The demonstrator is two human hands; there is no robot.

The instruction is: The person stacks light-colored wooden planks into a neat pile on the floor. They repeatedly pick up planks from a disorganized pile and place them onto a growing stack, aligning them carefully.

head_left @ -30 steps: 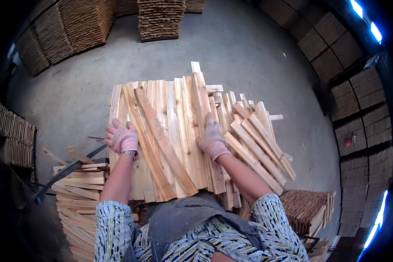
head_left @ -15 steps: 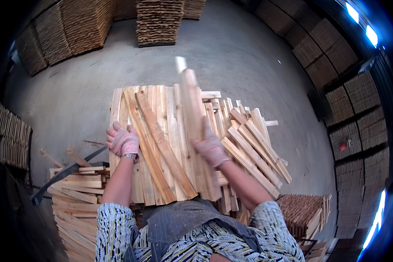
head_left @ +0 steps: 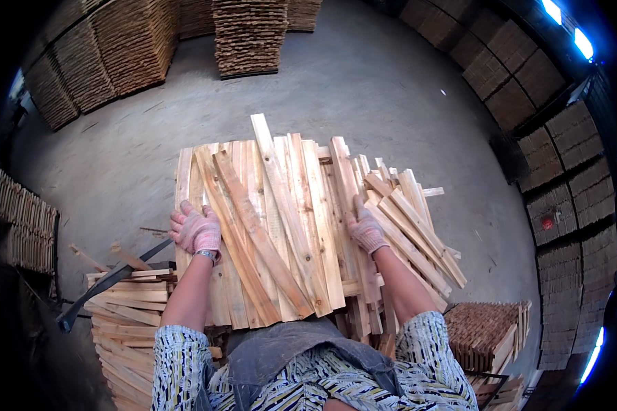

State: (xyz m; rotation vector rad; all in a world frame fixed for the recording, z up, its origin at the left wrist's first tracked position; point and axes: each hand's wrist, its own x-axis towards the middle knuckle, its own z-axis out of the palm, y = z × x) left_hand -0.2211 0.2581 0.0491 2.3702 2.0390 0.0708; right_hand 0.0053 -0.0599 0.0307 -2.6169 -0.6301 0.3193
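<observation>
My left hand (head_left: 196, 229), in a pink and white work glove, rests with fingers apart on the left edge of a layer of pale wooden boards (head_left: 184, 171). On the right, my gloved right hand (head_left: 367, 229) grips the right edge of a narrow wooden board (head_left: 345, 178), its underside fingers hidden. Two browner boards (head_left: 243, 205) lie slantwise across the layer. A paler board (head_left: 281, 185) also lies aslant, its far end sticking out past the others.
Loose wood strips (head_left: 411, 226) lie jumbled right of the layer. A strip pile (head_left: 127, 342) stands lower left, beside a dark strap-like bar (head_left: 110, 281). A bundled stack (head_left: 483, 332) sits lower right. Tall wood stacks (head_left: 250, 34) stand on the concrete floor (head_left: 363, 82).
My right hand has moved right, from a blurred raised board to the board at the layer's right side. The pale board now lies aslant on the layer. My left hand stays at the left edge.
</observation>
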